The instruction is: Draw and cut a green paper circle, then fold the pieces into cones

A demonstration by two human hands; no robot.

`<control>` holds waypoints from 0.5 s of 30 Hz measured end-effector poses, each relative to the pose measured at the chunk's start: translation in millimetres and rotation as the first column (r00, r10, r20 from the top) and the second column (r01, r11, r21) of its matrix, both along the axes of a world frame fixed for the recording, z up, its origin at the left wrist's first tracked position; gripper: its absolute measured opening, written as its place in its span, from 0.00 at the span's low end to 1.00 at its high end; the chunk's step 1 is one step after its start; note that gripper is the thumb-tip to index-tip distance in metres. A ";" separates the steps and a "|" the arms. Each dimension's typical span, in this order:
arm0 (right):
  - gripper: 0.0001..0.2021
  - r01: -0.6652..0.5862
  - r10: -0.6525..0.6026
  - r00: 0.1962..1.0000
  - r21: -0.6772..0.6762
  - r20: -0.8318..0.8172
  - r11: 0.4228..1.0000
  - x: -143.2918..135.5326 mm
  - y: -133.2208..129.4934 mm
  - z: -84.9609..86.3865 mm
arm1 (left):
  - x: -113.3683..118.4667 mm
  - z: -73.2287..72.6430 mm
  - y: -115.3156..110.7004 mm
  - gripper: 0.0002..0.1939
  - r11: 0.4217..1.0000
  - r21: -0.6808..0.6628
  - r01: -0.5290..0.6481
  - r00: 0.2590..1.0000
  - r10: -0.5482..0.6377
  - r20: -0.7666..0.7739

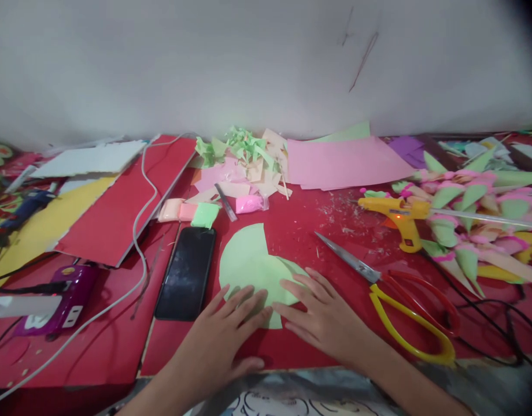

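The green paper (248, 260) is pressed flat by both hands, left hand (229, 320) and right hand (322, 312), fingers spread open, paper lying just ahead.

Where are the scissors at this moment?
In the head view, the scissors lie on the red table, right of the right hand and the green paper, below the yellow glue gun. Their blades point up-left.
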State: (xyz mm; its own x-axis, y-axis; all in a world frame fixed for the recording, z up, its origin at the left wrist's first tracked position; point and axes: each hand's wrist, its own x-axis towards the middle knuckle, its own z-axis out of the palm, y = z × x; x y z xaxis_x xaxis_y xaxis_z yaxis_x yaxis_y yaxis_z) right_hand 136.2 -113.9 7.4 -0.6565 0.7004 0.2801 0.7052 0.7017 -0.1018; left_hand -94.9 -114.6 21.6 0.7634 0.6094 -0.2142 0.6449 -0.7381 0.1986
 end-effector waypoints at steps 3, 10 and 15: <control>0.14 0.017 -0.017 1.000 -0.071 -0.005 0.997 7.3 -5.2 2.1 | 0.8 1.6 2.0 0.30 1.000 -0.012 -0.005 1.000 0.005 0.000; 0.14 0.127 -0.126 0.992 -0.136 0.014 0.983 34.0 -11.5 5.1 | 3.2 10.2 5.2 0.32 0.998 -0.067 -0.021 1.000 0.021 -0.004; 0.13 0.190 -0.186 0.981 -0.130 0.047 0.973 50.9 -16.0 4.9 | 1.7 10.3 5.8 0.30 0.997 -0.076 -0.032 0.999 0.034 0.021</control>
State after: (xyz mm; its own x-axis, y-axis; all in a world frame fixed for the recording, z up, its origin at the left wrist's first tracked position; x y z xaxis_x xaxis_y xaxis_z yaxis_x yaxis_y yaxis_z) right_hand 187.1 -129.9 12.3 -0.5171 0.8417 0.1554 0.8278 0.5380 -0.1591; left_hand -93.2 -108.8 32.0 0.7484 0.6168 -0.2438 0.6633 -0.6990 0.2673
